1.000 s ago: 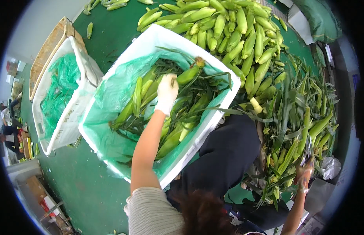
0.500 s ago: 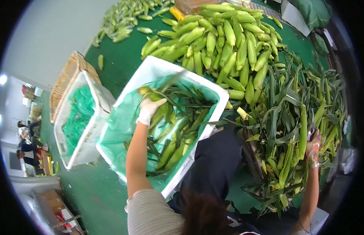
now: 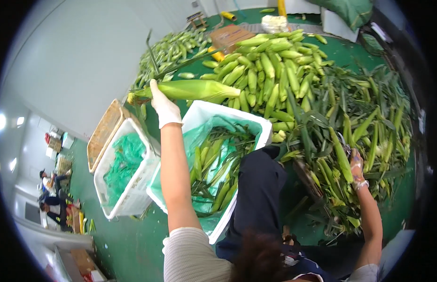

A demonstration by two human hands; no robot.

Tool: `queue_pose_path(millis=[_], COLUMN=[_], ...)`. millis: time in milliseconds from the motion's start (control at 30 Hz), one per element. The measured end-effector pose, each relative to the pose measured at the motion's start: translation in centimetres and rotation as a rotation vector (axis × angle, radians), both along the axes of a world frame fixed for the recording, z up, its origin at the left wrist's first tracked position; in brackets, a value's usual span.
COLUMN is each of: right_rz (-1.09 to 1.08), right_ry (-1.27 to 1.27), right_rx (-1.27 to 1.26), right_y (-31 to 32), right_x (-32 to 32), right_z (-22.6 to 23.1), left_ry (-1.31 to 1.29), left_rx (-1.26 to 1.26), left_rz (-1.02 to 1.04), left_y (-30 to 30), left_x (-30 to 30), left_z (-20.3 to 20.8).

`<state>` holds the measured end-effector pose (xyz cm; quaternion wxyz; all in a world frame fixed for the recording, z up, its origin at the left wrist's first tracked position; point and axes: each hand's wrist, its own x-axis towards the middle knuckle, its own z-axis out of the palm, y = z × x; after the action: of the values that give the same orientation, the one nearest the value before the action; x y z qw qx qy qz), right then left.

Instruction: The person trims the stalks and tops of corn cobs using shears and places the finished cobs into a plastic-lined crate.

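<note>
My gloved left hand [image 3: 164, 104] is closed round the stem end of an ear of corn [image 3: 195, 90] in green husk, long leaves trailing from it. The ear is held sideways above the far rim of a white foam box [image 3: 263, 123] lined with green plastic. More husked corn and loose leaves [image 3: 214, 164] lie inside that box. At the right, my right hand [image 3: 357, 167] is closed at the pile of leafy corn [image 3: 369, 127], beside one upright ear [image 3: 340, 155]. A small greyish metal piece shows by its fingers; what the hand grips is unclear.
A big heap of husked corn [image 3: 275, 70] lies beyond the box, a smaller heap [image 3: 169, 51] behind it. A white crate [image 3: 148, 176] with green plastic stands left, near a cardboard box [image 3: 230, 36] farther off. People [image 3: 54, 202] sit at far left.
My left hand has lifted out of the foam box, up and to the left, bringing the ear along. My right hand has shifted left and slightly away along the leafy pile. The view has shifted.
</note>
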<state>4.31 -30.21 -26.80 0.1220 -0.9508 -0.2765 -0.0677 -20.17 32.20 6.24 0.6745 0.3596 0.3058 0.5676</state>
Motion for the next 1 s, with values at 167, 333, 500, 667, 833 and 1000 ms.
queue_pose_path(millis=[167,333,500,667,833,1000], right_rz=[-0.313,-0.262,-0.256,-0.379,-0.378,-0.15], right_ry=[0.222,-0.193,0.235,0.604,0.668,0.837], right_rx=[-0.058,0.151,0.349,0.555,0.83,0.817], right_y=[6.8,4.9,8.0,11.0,11.9,11.3], right_x=[-5.8,-9.7,-15.8,-14.1,-12.9,-13.2], right_z=[17.4,27.3,26.7,24.0,26.8,27.5], left_ry=[-0.066,-0.259,-0.359,-0.218,-0.105,0.048], left_rx=[-0.091,-0.223,-0.284,-0.47,-0.548,-0.475], left_rz=[-0.095,-0.469,-0.812,-0.817,-0.592,-0.477], left_y=[-4.2,-12.8,-22.9,-28.0,-30.8,-29.2], left_x=[7.0,15.8,20.0,22.7,21.6,20.5], left_z=[0.8,-1.4,-2.1,-5.7,-5.4,-3.8])
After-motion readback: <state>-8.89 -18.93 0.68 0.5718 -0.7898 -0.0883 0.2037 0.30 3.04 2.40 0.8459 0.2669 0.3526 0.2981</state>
